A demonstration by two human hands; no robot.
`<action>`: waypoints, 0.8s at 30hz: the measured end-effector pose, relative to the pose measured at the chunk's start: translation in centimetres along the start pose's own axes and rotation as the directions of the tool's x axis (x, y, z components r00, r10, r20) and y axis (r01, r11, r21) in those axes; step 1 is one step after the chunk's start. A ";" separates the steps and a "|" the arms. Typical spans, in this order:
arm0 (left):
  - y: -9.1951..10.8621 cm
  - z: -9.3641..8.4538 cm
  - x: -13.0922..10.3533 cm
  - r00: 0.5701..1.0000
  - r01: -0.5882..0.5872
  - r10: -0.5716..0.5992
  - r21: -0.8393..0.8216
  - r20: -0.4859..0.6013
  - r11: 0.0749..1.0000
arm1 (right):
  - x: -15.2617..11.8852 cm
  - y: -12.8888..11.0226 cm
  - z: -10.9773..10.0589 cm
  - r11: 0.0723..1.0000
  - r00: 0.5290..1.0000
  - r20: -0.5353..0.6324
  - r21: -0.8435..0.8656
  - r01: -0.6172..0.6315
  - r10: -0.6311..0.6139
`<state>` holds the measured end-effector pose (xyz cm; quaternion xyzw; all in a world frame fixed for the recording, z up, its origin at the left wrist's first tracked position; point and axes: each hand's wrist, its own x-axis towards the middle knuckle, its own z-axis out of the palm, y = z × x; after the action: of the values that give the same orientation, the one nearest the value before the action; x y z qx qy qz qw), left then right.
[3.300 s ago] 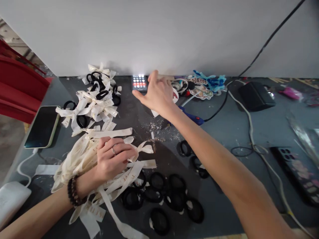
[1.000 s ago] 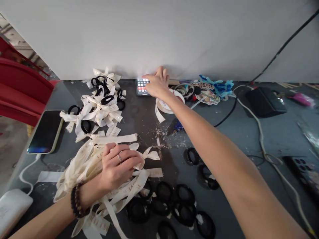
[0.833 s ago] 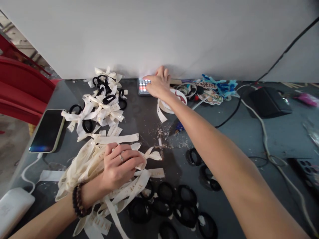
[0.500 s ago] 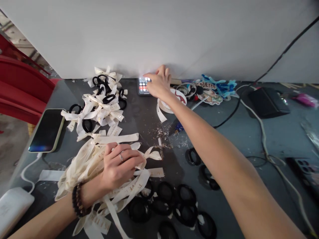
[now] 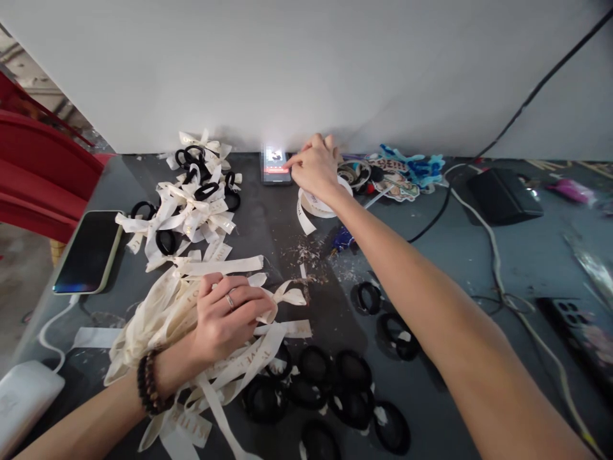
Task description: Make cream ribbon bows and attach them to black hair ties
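My left hand (image 5: 234,313), with a ring and a beaded bracelet, is closed over a pile of cream printed ribbon strips (image 5: 148,319). A knotted ribbon end (image 5: 290,294) sticks out past its fingertips. My right hand (image 5: 316,165) reaches to the wall side of the table. Its index finger points out at the lit screen of a phone (image 5: 276,169), and nothing is held in it. Below that hand lies a white ribbon roll (image 5: 318,206) with a loose tail. Black hair ties (image 5: 354,409) lie in a group right of the ribbon strips.
Finished-looking ribbon bows on black hair ties (image 5: 196,198) are heaped at back left. A second phone (image 5: 90,252) is cabled to a white power bank (image 5: 29,399). Across the right run cables, a black box (image 5: 505,197) and another phone (image 5: 582,345). A red chair (image 5: 43,172) stands left.
The phone's screen now shows a different picture. My right hand has shifted slightly right and down, its index finger now at the screen's lower edge. My left hand stays put.
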<state>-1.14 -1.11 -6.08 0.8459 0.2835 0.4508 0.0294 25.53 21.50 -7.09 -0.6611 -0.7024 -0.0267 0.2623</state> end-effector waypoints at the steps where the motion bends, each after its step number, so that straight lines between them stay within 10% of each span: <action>1: 0.0 0.0 0.0 1.000 0.001 -0.001 0.003 0.001 1.000 | -0.2 0.0 0.0 1.000 1.000 -0.006 0.008 0.002 -0.002; 24: -0.1 0.0 0.0 1.000 -0.006 0.006 0.016 0.010 1.000 | -1.3 -0.2 -1.1 0.999 0.995 -0.094 -0.039 0.021 -0.025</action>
<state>-1.19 -1.04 -6.15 0.8491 0.2845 0.4445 0.0225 25.65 19.85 -6.62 -0.6559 -0.6961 -0.0742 0.2823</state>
